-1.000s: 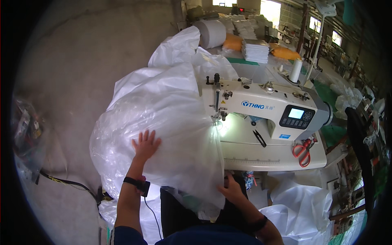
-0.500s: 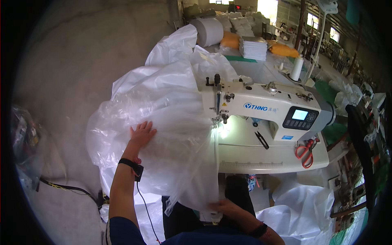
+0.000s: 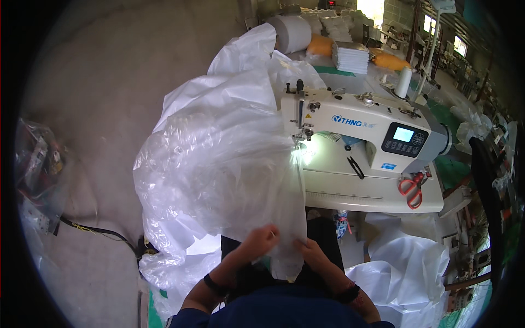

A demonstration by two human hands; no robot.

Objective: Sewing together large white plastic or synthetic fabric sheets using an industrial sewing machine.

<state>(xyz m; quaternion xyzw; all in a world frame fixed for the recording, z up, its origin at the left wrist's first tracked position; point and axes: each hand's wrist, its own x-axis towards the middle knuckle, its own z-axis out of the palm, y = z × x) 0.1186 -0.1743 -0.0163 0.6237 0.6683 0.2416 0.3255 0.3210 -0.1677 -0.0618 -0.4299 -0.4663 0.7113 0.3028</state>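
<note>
A large, crinkled sheet of translucent white plastic film spreads over the left of the white sewing machine and hangs toward my lap. Its right edge runs under the lit needle area. Close to my body, my left hand is closed at the film, fingers curled around part of it. Just right of it, my right hand pinches the film's hanging right edge. Black thread snips and red-handled scissors lie on the machine bed, apart from both hands.
Behind the machine stand a white thread cone, a stack of white sheets and a large white roll. More white film hangs below the bed at right. A black cable crosses the floor at left.
My left hand has come off the middle of the film, moving down and right toward my lap, and its spread fingers have closed. My right hand stays by the film's edge, slightly higher in view.
</note>
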